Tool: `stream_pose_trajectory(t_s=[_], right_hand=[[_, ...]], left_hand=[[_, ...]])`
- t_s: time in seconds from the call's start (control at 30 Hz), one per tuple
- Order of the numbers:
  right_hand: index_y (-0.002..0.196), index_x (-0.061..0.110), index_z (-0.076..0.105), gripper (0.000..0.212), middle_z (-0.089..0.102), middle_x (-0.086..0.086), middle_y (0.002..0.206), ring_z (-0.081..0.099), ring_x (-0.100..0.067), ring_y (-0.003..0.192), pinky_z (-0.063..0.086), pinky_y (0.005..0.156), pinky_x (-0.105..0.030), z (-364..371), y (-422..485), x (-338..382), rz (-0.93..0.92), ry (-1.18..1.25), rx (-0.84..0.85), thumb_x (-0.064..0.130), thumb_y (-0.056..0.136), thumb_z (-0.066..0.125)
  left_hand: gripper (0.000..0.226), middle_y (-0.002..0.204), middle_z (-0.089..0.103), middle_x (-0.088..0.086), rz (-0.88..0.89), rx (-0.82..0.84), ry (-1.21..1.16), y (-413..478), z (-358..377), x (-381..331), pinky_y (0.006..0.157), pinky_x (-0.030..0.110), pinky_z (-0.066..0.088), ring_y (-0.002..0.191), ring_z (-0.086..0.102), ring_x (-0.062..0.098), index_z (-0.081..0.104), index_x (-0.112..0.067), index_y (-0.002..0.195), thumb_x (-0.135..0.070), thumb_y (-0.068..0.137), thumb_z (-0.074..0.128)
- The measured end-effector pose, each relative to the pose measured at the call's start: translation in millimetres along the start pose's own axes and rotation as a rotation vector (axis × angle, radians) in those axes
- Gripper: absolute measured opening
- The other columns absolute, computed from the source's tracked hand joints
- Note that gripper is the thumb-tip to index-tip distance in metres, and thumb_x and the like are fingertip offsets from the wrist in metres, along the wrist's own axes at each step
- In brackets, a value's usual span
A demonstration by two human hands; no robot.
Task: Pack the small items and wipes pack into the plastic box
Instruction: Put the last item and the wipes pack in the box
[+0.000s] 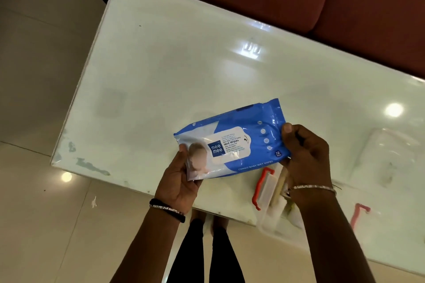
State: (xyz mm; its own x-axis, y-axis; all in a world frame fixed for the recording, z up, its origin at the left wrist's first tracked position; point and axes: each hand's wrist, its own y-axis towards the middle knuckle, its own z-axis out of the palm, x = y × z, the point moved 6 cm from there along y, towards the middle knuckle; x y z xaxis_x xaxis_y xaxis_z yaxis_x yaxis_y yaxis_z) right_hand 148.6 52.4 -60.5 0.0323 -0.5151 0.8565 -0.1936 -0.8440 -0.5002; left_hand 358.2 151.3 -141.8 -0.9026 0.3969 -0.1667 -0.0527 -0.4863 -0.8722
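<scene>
Above the table's (161, 64) near edge, both hands grip the wipes pack (232, 142) by its ends; left hand (179, 181), right hand (308, 156); keep it level, lower flat into the plastic box (273, 211).

Both hands held a blue wipes pack (232, 140) above the glossy white worktop (161, 64), label up. The left hand (181, 181) gripped its near-left end, the right hand (305, 151) its right edge. Below the right hand lay a clear plastic box (269, 193) with a red clip, contents blurred.
</scene>
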Motion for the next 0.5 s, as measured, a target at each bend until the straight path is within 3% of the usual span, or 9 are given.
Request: stream_pose_trajectory(t_s=[0.1,0.27,0.4,0.5], right_hand=[[0.073,0.019,0.067,0.024,0.060,-0.020,0.074,0.057,-0.030,0.072,0.047,0.067,-0.046,-33,-14,-2,-0.073,-0.008,-0.126,0.028,0.094,0.060],[0.075,0.018,0.067,0.025,0.057,-0.011,0.070,0.050,-0.025,0.072,0.043,0.067,-0.044,-87,-46,-18,-0.101,0.061,-0.334,0.028,0.096,0.057],[0.078,0.017,0.066,0.020,0.066,0.005,0.072,0.060,-0.011,0.065,0.049,0.055,-0.022,-118,-67,-36,-0.024,0.289,-0.274,0.031,0.091,0.058],[0.087,0.021,0.073,0.016,0.075,0.003,0.088,0.072,-0.012,0.078,0.058,0.058,-0.024,-137,-76,-51,0.088,0.353,-0.181,0.034,0.083,0.063]], left_hand=[[0.034,0.123,0.065,0.011,-0.009,0.022,0.065,-9,20,15,0.080,0.042,0.058,0.115,0.060,0.029,0.062,-0.015,0.119,-0.032,0.093,0.049],[0.033,0.104,0.074,0.006,0.080,0.100,0.227,-26,49,41,0.065,0.037,0.061,0.094,0.071,0.022,0.068,-0.017,0.109,-0.032,0.083,0.054],[0.027,0.105,0.068,0.010,0.078,0.092,0.322,-35,59,65,0.064,0.039,0.059,0.093,0.066,0.027,0.068,-0.016,0.105,-0.030,0.088,0.054],[0.027,0.100,0.066,0.012,0.117,0.109,0.419,-42,67,75,0.054,0.034,0.057,0.087,0.063,0.027,0.069,-0.014,0.100,-0.030,0.083,0.056]])
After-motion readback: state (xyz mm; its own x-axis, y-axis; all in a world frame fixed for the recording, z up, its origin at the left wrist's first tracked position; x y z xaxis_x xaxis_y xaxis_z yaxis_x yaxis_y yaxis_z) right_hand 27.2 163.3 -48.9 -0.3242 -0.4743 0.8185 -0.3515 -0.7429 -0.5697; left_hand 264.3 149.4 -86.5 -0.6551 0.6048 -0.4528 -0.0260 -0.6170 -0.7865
